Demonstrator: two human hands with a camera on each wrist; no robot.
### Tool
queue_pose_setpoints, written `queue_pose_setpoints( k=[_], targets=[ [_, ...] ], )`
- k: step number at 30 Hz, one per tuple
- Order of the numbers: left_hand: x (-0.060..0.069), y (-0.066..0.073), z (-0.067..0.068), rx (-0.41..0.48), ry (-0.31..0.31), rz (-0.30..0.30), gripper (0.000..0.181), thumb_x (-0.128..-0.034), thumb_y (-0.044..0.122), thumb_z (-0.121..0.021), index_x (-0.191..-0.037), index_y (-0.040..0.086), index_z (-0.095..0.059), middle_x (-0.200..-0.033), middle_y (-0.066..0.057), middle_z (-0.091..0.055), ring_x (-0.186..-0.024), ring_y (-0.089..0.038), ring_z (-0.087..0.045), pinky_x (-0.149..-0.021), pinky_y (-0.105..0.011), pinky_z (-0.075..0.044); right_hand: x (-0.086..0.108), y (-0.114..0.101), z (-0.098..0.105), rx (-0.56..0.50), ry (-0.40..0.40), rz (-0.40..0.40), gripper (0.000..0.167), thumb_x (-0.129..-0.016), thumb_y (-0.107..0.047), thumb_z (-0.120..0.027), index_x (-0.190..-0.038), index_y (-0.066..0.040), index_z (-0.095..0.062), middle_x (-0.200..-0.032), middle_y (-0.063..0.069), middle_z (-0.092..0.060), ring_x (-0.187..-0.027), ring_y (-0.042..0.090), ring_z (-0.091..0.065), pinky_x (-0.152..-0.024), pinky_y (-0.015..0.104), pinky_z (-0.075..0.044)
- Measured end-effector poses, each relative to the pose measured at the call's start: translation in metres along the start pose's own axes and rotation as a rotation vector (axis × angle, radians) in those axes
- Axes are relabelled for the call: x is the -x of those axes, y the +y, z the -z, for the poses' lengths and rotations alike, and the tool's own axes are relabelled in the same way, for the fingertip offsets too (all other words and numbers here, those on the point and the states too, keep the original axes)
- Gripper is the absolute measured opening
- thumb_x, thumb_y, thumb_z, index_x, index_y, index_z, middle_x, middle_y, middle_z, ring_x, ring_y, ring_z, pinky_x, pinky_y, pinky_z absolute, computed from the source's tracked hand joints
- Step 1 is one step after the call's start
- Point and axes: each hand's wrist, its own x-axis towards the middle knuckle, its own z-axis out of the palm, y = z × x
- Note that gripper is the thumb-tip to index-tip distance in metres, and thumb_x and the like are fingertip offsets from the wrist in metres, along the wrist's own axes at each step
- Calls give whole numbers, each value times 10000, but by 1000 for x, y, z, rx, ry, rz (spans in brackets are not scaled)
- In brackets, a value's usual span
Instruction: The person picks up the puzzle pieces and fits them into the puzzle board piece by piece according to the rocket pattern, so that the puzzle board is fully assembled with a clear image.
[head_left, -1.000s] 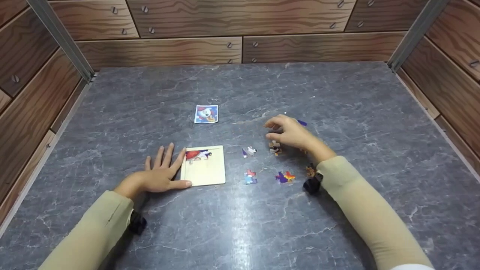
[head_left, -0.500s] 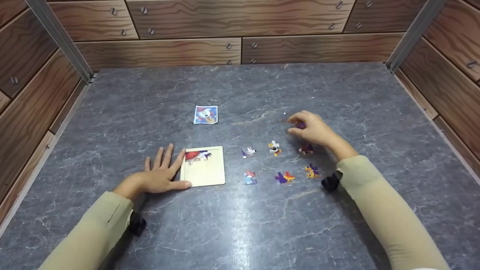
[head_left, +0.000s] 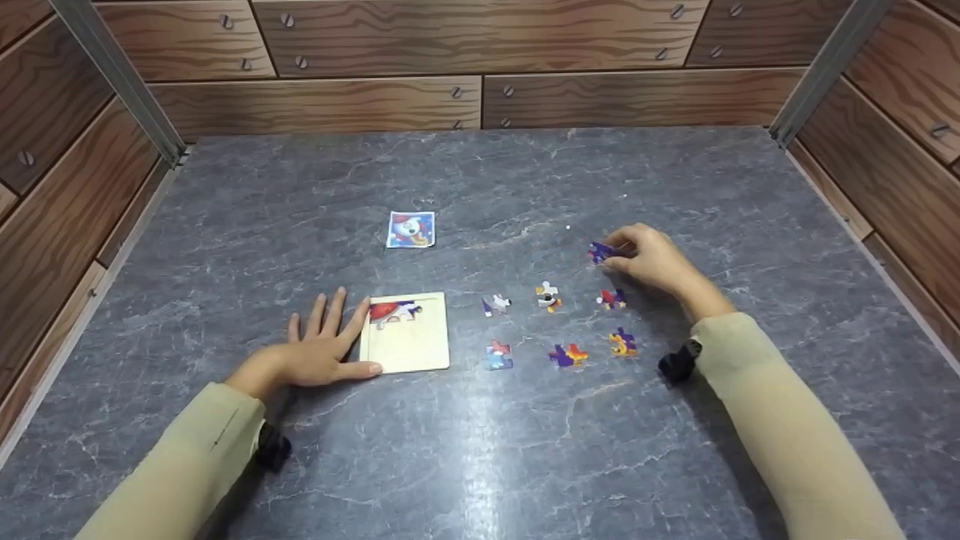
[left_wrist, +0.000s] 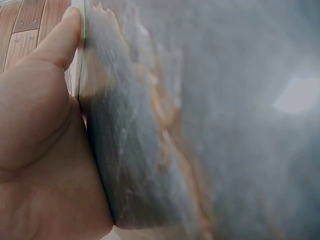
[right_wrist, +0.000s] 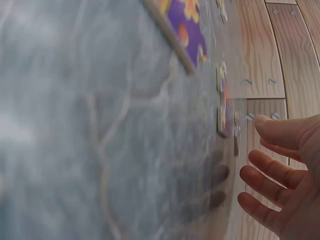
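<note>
In the head view my left hand (head_left: 319, 352) lies flat with its fingers spread, thumb and index finger touching the left edge of a cream puzzle board (head_left: 412, 349). Joined jigsaw pieces (head_left: 394, 311) with a red and white picture fill the board's upper left part. My right hand (head_left: 652, 259) is at a purple jigsaw piece (head_left: 600, 252), its thumb and fingers loosely curved by the piece's right side. In the right wrist view the thumb (right_wrist: 280, 132) and fingers are parted, with a gap between them and the nearest piece (right_wrist: 237, 132).
Several loose jigsaw pieces lie right of the board, among them a white and grey one (head_left: 496, 304), a purple and orange one (head_left: 568, 355) and a red and purple one (head_left: 612, 298). A small picture card (head_left: 411, 229) lies behind the board. Wood-patterned walls (head_left: 375, 101) enclose the table.
My right hand has moved right, past the white and black piece, to the purple piece, uncovering several loose pieces. My left hand and the board stay in place.
</note>
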Motion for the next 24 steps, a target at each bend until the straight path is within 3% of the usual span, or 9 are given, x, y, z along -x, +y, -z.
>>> queue_pose_setpoints(
  k=[14,24],
  targets=[
    [-2,-1,1,-6,2,-16,1011,-831,718,-411,-1487,175,133,-1469,-199,290,-1312,-398,286,-954,-668,147,-4,7,-1,101,-27,-9,374,-806,-118,-708,-1089,106,-608,-1015,257,-547,-957,364,-485,-879,497,-366],
    [-1,-1,0,-10,13,-17,1017,-829,721,-410,-1489,165,128,-1471,-203,285,-1314,-403,280,-954,-671,140,-9,4,-3,108,-36,-86,410,-823,-179,-717,-1094,107,-603,-1046,238,-469,-1004,381,-431,-912,509,-340]
  ],
)
